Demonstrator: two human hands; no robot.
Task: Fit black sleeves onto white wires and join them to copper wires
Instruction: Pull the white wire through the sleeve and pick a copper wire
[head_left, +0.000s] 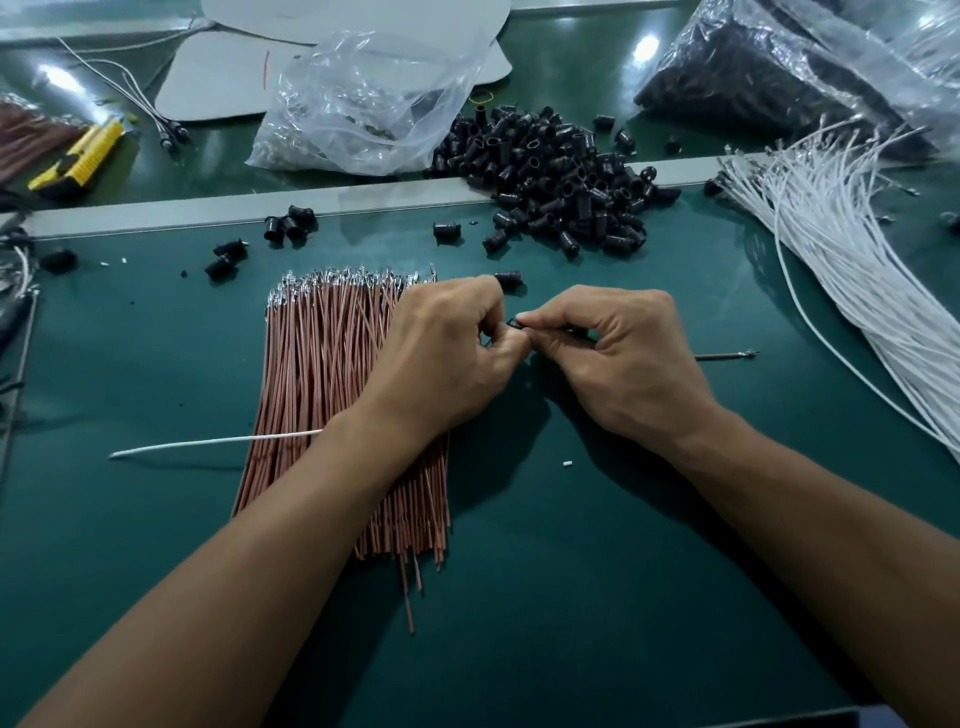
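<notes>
We see left hand (447, 358) and right hand (618, 358), fingers curled, pinching one small black tubular sleeve (514, 323). Thin copper wires (322, 389) lie bundled on the green surface (623, 545).

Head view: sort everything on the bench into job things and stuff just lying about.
Job: black sleeve pinched between left hand and right hand; white wire running under the left wrist; copper wires bundle; black sleeves pile; white wires bundle.
Lying about: yellow utility knife; rubber band; white card sheets.

Poss. black sleeve (514, 323) mostly hidden, white wires (852, 280) cropped rt
</notes>
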